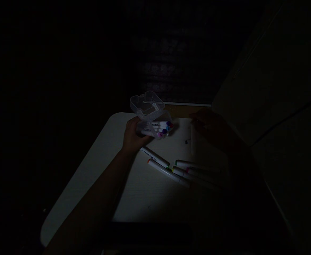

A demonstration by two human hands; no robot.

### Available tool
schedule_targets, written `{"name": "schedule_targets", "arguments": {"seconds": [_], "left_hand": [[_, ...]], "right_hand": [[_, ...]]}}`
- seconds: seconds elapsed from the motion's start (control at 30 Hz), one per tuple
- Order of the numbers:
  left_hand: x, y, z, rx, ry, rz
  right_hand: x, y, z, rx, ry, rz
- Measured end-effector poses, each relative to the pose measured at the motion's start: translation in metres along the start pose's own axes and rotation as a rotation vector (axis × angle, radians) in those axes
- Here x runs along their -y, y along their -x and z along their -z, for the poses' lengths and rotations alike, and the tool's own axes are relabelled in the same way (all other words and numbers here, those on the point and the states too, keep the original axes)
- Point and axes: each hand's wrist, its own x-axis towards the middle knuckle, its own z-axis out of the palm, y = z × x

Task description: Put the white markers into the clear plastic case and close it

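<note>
My left hand is wrapped round a clear plastic case whose lid stands up. Inside lie several white markers with purple, blue, red and pink ends facing right. To the right, my right hand is in deep shadow, its fingers bent together. A pale, straight marker extends below its fingertips, only faintly visible. Between and below the hands, several loose markers lie on the table, among them an orange-ended marker, a green-ended marker and a yellow-ended marker.
The white table has a rounded far left corner, and its right part sinks into shadow. A small dark mark shows on its top. Behind it hangs a dark patterned cloth. A wall with a dark cable rises at right.
</note>
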Motion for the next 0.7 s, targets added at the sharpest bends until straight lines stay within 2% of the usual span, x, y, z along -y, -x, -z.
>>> {"name": "schedule_targets", "arguments": {"seconds": [0.13, 0.33, 0.5, 0.7], "left_hand": [[-0.0005, -0.0009, -0.0001, 0.011, 0.018, 0.014], [-0.0031, -0.0002, 0.0004, -0.007, 0.054, 0.020], [-0.0028, -0.0004, 0.0009, 0.006, 0.029, 0.019], [-0.0021, -0.0019, 0.0002, -0.007, 0.030, -0.010]], "right_hand": [[-0.0009, 0.0010, 0.0008, -0.067, 0.016, 0.033], [0.0029, -0.0011, 0.0007, -0.040, 0.053, 0.015], [0.0027, -0.0009, -0.0036, -0.092, 0.052, 0.006], [0.0048, -0.0022, -0.0048, -0.001, -0.021, -0.017]]}}
